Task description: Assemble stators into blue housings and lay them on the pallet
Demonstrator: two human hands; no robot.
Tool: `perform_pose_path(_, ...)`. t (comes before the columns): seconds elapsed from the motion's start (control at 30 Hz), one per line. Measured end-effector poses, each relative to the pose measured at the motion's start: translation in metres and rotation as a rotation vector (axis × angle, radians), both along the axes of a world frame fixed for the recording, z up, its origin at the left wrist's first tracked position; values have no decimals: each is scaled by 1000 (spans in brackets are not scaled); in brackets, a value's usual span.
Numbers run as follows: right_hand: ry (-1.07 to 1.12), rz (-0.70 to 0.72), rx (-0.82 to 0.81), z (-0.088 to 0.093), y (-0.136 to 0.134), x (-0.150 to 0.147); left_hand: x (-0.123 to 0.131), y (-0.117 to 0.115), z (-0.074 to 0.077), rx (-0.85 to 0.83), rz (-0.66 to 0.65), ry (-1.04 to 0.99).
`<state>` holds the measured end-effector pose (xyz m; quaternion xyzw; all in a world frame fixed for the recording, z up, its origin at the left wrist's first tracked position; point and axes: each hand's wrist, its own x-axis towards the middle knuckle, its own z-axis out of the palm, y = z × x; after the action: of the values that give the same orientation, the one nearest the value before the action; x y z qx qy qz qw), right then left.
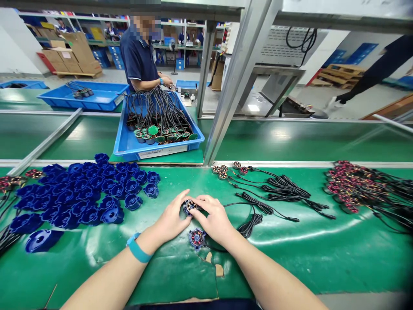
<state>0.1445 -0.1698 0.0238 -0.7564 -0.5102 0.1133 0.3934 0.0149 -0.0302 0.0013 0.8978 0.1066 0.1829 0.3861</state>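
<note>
My left hand [171, 219] and my right hand [213, 217] meet over a small round motor stator [189, 206] seated in a blue cap, both pinching it from either side on the green mat [306, 254]. A second stator in a blue cap [197, 238] lies just below, between my wrists, with its black cable [251, 224] coiled to the right. A teal band [138, 249] circles my left wrist.
A heap of blue plastic caps [84, 193] covers the left of the mat. Wired stators [267, 189] lie right of centre, with a larger pile [361, 189] at far right. A blue tray of wired motors [158, 125] stands beyond, where another person [142, 56] works.
</note>
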Motion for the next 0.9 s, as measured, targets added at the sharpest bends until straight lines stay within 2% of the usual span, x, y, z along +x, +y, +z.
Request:
perform_pose_path(0.1, -85, -63, -2, -6, 1, -2, 0, 0, -2, 57, 7, -18)
perform_pose_path(0.23, -164, -65, -62, -9, 2, -4, 0, 1, -4, 68, -7, -32)
perform_pose_path(0.33, -210, -74, -126, -1, 2, -6, -1, 1, -7, 96, -18, -30)
perform_pose_path(0.53, -231, -121, -232, 15, 0, -10, -2, -2, -9, 272, 7, -83)
perform_pose_path(0.6, -202, -108, -231, 15, 0, -9, -2, -3, -6, 218, 13, -58)
perform_pose_path(0.73, -107, 3, -210, 11, 0, -6, -1, -3, -2, 26, 13, 10)
perform_pose_path(0.9, -65, 45, -113, 16, -12, 8, -1, -2, -2, 32, 42, -34)
